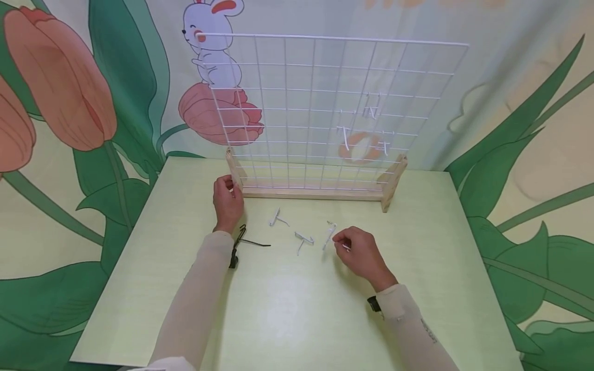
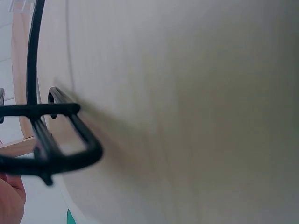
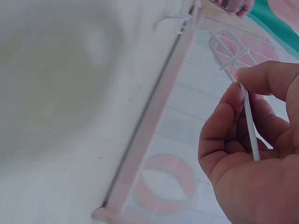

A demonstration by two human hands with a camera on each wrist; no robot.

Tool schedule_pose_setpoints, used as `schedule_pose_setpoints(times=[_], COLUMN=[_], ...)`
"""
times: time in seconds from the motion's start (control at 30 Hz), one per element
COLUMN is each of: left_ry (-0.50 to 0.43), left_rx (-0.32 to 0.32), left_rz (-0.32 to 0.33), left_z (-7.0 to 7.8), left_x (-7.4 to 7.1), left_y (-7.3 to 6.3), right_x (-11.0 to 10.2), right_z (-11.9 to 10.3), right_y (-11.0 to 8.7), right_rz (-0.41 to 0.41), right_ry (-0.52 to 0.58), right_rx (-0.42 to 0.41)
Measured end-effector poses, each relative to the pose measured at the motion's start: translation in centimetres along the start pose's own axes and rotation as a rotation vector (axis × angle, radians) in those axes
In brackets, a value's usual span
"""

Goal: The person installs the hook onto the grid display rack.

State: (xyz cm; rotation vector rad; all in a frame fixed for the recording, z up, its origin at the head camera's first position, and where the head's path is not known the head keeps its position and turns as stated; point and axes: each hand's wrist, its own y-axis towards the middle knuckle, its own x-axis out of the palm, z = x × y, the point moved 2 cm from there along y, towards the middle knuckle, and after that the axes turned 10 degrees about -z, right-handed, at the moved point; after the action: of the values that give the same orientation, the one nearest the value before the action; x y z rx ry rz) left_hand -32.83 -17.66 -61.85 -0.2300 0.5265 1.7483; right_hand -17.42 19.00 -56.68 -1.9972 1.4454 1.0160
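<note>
The right hand (image 1: pixel 362 252) holds a thin white hook (image 1: pixel 330 236). It pinches the wire between the thumb and the fingers, and the other fingers bend in. The hook pokes out past the fingertips, on the side toward the left hand (image 1: pixel 228 205). The right hand is over the pale table (image 1: pixel 287 309).

The left hand is by the left end of the wooden stand (image 1: pixel 311 194), right at its left leg. Its fingers look bent, but I cannot tell if they grip the wood. A black wire hook (image 2: pixel 46 110) is just beside the left wrist, with one long arm poking toward the right hand.

Between the two hands lie two more white hooks. One hook (image 1: pixel 278 218) is nearer the left hand, and the other hook (image 1: pixel 303 240) is nearer the right hand.

Past both hands, a white wire grid (image 1: pixel 315 91) stands up in the wooden stand. Three hung hooks (image 1: pixel 345 138) are on it, ahead of the right hand. Behind the grid is a cloth with a bunny (image 1: pixel 218 67) on it, ahead of the left hand.
</note>
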Motion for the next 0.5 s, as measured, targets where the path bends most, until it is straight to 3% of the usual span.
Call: schedule_pose_setpoints(times=[0.27, 0.5], left_ry=[0.006, -0.006], left_rx=[-0.008, -0.004], left_rz=[0.007, 0.007], left_z=[0.3, 0.3], left_x=[0.0, -0.1], left_y=[-0.1, -0.1], right_x=[-1.1, -2.4], right_z=[-2.0, -4.5], right_y=[0.9, 2.1], right_rz=[0.089, 0.111], right_ry=[-0.014, -0.005], right_rx=[-0.055, -0.054])
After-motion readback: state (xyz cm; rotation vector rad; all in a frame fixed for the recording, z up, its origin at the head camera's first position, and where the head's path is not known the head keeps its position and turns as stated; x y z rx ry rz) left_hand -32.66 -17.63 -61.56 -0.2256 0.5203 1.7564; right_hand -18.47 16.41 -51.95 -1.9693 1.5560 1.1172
